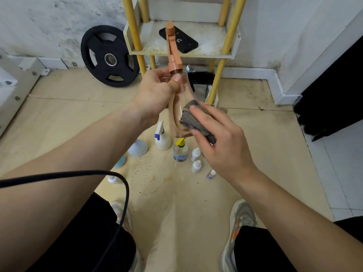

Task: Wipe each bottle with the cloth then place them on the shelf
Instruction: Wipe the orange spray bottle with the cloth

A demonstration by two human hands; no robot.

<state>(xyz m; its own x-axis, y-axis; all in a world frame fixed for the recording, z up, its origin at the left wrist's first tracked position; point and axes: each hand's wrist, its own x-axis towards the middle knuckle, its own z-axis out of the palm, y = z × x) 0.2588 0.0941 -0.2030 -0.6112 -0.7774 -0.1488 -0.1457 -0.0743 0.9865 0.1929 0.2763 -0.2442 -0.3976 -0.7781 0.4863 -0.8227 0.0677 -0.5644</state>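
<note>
My left hand (pixel 157 93) grips the neck of a clear spray bottle (pixel 179 104) with an orange-brown trigger head, held up in front of the shelf. My right hand (pixel 222 138) holds a folded grey cloth (pixel 193 119) and presses it against the bottle's lower side. On the floor below stand a white spray bottle (pixel 162 137), a clear bottle with a yellow top (pixel 180 151), several small white bottles (pixel 195 154) and a tiny purple-labelled bottle (pixel 211 174). The shelf (pixel 216 39) with yellow posts stands against the wall ahead.
A black phone (pixel 186 41) lies on the shelf board. A black weight plate (pixel 109 55) leans on the wall at the left. A translucent dome-shaped bottle (pixel 138 148) and a teal object (pixel 120 162) sit on the floor. A black cable (pixel 121 193) crosses my left arm.
</note>
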